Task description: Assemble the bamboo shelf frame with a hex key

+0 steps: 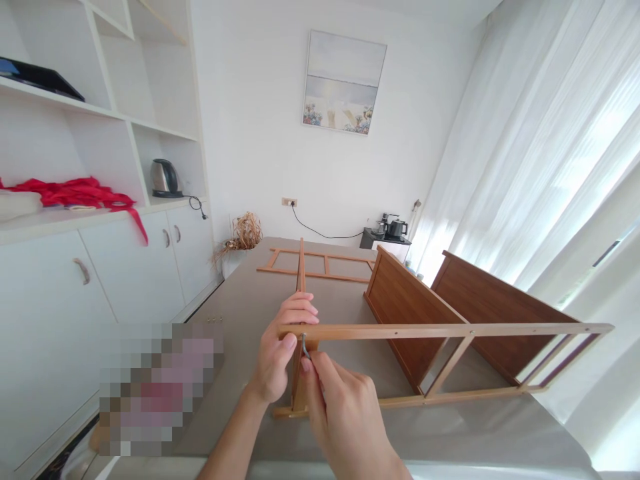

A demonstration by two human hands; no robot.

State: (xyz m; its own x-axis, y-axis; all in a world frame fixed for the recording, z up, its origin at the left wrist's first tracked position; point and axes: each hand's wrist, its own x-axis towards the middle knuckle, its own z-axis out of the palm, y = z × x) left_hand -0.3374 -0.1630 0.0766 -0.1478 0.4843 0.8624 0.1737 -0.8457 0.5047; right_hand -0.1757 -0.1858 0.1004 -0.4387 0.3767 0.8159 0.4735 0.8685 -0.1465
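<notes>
A partly assembled wooden shelf unit lies on its side, its side frame (370, 331) facing me and two brown shelf boards (415, 307) standing upright to the right. At the left end of that frame, my left hand (283, 343) grips the corner where a third wooden board (301, 267), seen nearly edge-on, meets the rail. My right hand (345, 407) pinches a bent metal hex key (305, 347), whose upper end reaches a hole or screw in the rail. The screw itself is too small to make out.
The grey-covered table (240, 300) carries another ladder-like wooden frame (325, 263) at the back. Small metal pieces (214, 320) lie near its left edge, beside a pixelated patch. White cabinets (130, 260) stand left, a black stand with a kettle (397, 229) behind, curtains right.
</notes>
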